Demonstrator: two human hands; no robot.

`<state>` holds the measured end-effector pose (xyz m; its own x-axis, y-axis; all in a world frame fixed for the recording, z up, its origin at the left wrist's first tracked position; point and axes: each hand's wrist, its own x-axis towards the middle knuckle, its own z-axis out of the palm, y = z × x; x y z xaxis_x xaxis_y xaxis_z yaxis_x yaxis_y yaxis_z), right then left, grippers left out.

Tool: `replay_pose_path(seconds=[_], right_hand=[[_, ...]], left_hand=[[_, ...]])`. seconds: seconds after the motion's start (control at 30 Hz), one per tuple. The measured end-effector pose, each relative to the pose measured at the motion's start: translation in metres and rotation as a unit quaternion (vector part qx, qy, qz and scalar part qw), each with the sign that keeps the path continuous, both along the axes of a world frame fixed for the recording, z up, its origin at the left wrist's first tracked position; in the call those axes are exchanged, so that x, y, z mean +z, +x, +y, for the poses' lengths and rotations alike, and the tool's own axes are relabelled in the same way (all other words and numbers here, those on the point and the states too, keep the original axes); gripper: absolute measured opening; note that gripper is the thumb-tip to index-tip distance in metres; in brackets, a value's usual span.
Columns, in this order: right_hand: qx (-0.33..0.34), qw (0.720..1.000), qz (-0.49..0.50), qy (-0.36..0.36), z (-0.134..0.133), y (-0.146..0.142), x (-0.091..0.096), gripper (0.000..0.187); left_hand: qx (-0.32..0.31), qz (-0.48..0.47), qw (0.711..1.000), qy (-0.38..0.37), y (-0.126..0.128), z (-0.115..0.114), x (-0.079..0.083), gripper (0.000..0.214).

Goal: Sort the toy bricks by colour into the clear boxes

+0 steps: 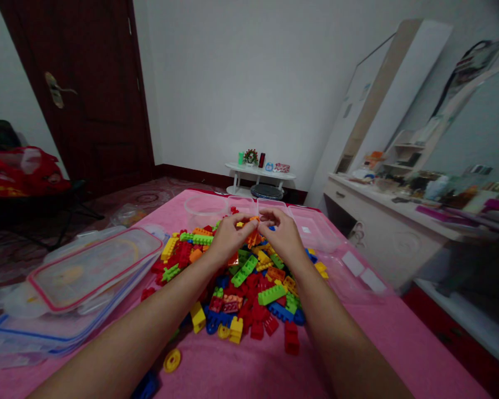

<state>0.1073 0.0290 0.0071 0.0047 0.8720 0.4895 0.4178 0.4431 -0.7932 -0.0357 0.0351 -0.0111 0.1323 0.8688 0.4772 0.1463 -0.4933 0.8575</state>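
Above the far side of a heap of toy building bricks [249,288], my two hands meet fingertip to fingertip. Between them is an orange building brick [253,235], partly covered by fingers. My left hand [229,235] pinches it from the left, and my right hand [283,233] closes on it from the other side. Whether it is one piece or two joined cannot be made out. Beneath lie red, yellow, blue and lime-green bricks, among them a long green brick [244,271] and a lime brick [272,295].
Clear plastic containers [316,221] stand along the far edge of the pink cloth [249,371]. Stacked lids with red and blue rims [95,266] lie at the left. A yellow ring [172,361] sits near me. A dresser [382,221] is at the right.
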Motion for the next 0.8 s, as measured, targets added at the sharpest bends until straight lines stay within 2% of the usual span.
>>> replay_pose_path(seconds=[0.03,0.1,0.2,0.27,0.3,0.43,0.5,0.57,0.63,0.67,0.7,0.73,0.77,0.8], right_hand=[[0.005,0.999,0.033,-0.021,-0.001,-0.002,0.0,0.034],[0.05,0.986,0.113,-0.113,-0.006,-0.007,0.001,0.038],[0.187,0.921,0.214,-0.267,-0.017,-0.016,0.001,0.044],[0.248,0.885,0.248,-0.306,-0.023,-0.025,-0.001,0.042],[0.256,0.879,0.261,-0.308,-0.025,-0.03,-0.004,0.041],[0.221,0.9,0.285,-0.246,-0.028,-0.052,-0.016,0.039],[0.205,0.917,0.257,-0.227,-0.027,-0.058,-0.018,0.039],[0.198,0.933,0.195,-0.23,-0.024,-0.053,-0.013,0.039],[0.162,0.959,0.111,-0.204,-0.02,-0.033,0.001,0.037],[0.118,0.977,0.065,-0.164,-0.017,-0.017,0.011,0.037],[0.045,0.993,0.015,-0.109,-0.014,0.003,0.02,0.038],[-0.045,0.996,-0.04,-0.064,-0.012,0.026,0.03,0.041],[-0.142,0.983,-0.106,-0.039,-0.011,0.05,0.038,0.044],[-0.232,0.955,-0.183,-0.034,-0.01,0.075,0.044,0.046]], left_hand=[[0.017,-0.014,1.0,-0.005,0.0,0.0,0.001,0.034],[0.035,-0.041,0.998,-0.02,-0.002,-0.001,0.003,0.035],[0.046,-0.061,0.997,-0.018,-0.003,0.0,0.003,0.04],[0.064,-0.064,0.996,0.009,-0.004,0.0,0.003,0.044],[0.078,-0.063,0.995,0.024,-0.004,0.0,0.003,0.046],[0.135,-0.05,0.988,0.061,-0.003,-0.007,0.004,0.051],[0.141,-0.044,0.987,0.069,-0.002,-0.009,0.004,0.053],[0.132,-0.047,0.987,0.079,-0.001,-0.009,0.004,0.053],[0.117,-0.052,0.988,0.087,-0.002,-0.005,0.004,0.051],[0.109,-0.046,0.989,0.087,-0.003,-0.002,0.003,0.048],[0.099,-0.032,0.991,0.083,-0.005,0.002,0.002,0.045],[0.089,-0.009,0.993,0.075,-0.006,0.006,0.0,0.04],[0.079,0.021,0.994,0.066,-0.008,0.009,-0.002,0.035],[0.072,0.054,0.994,0.056,-0.009,0.013,-0.005,0.031]])
